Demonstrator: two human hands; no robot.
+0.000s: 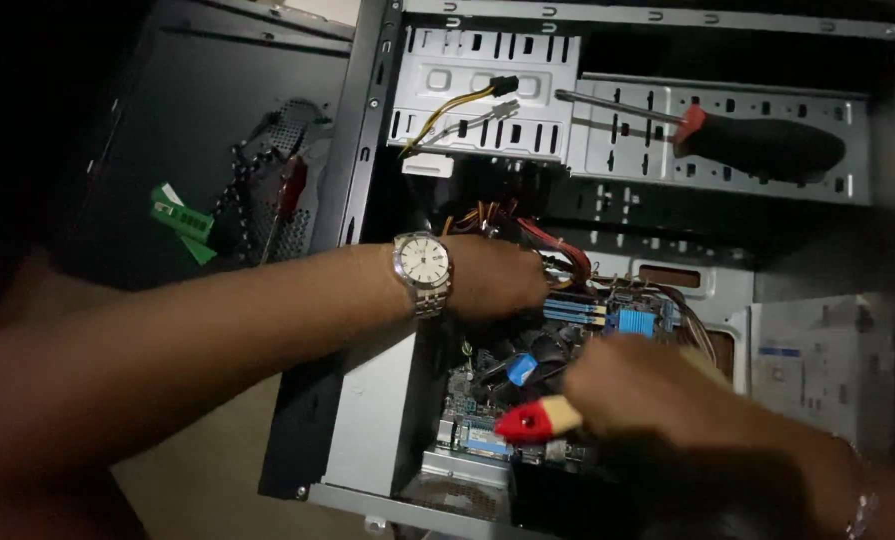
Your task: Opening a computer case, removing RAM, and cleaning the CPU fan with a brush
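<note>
Nearest the head camera, the right hand (657, 385) is blurred and curled round the pale wooden handle of a small brush with a red ferrule (537, 420); its fingers are clamped on that handle, and the brush sits low over the blue-and-black motherboard (567, 330) inside the open grey metal computer case (367, 440). Which way the bristles point cannot be told, since the hand covers that end.

Farther in, the left hand (497, 275), with a silver metal wristwatch (422, 270) on its wrist, reaches across the case edge and presses against the bundle of red, yellow and orange cables (557, 255). Its fingertips are hidden among the wires, so whether they grip them or only push them aside cannot be told.

A long screwdriver with a black-and-red handle (757, 145) lies on the perforated drive cage (727, 140) at the top, well apart from both hands. A loose yellow-and-black power lead (467, 105) trails over the cage beside it. Left of the case, green memory sticks (182, 220) rest on the detached dark side panel (197, 130).

Brushing here seems best done with light, short strokes, keeping the wires held well back so the bristles do not snag on connectors, and keeping the metal ferrule off the board's small parts.
</note>
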